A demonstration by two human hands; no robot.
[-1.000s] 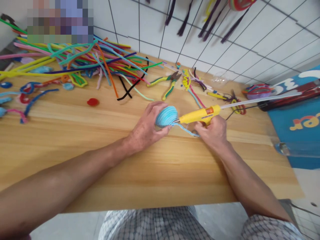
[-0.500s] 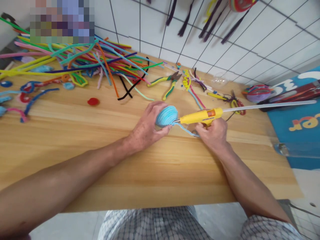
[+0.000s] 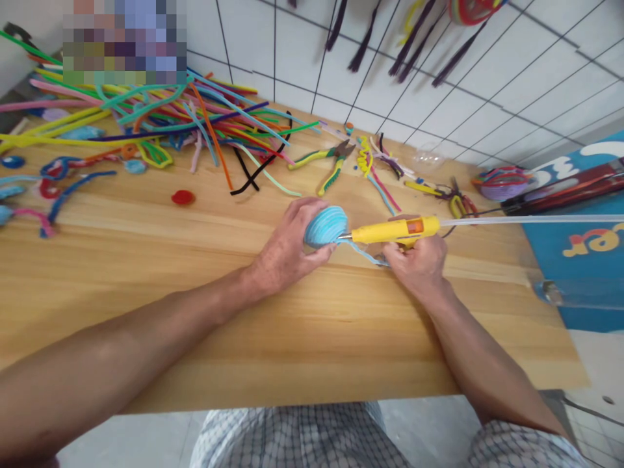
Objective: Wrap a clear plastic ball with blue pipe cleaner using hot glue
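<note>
Around the left side of a light-blue striped ball (image 3: 327,225) curl the fingers of my left hand (image 3: 287,250), thumb below it. The ball looks wound with fuzzy pipe cleaner, and a loose blue pipe cleaner (image 3: 363,253) trails from its lower right. My right hand (image 3: 420,263) grips the handle of a yellow glue gun (image 3: 394,231). Its metal nozzle points left and meets, or nearly meets, the ball where the strand leaves it. A long clear glue stick (image 3: 526,220) sticks out of the gun's rear.
Many coloured pipe cleaners (image 3: 160,117) lie heaped at the back left. Behind the ball are green-and-yellow pliers (image 3: 326,162) and a yellow coil (image 3: 364,157). A red disc (image 3: 182,197) lies left of my hand, scissors (image 3: 457,201) at right. Tassels (image 3: 363,42) hang by the tiled wall (image 3: 292,58).
The glue gun's rear end and the glue stick have tipped slightly down and to the right. The nozzle stays at the ball, and my left hand keeps its hold.
</note>
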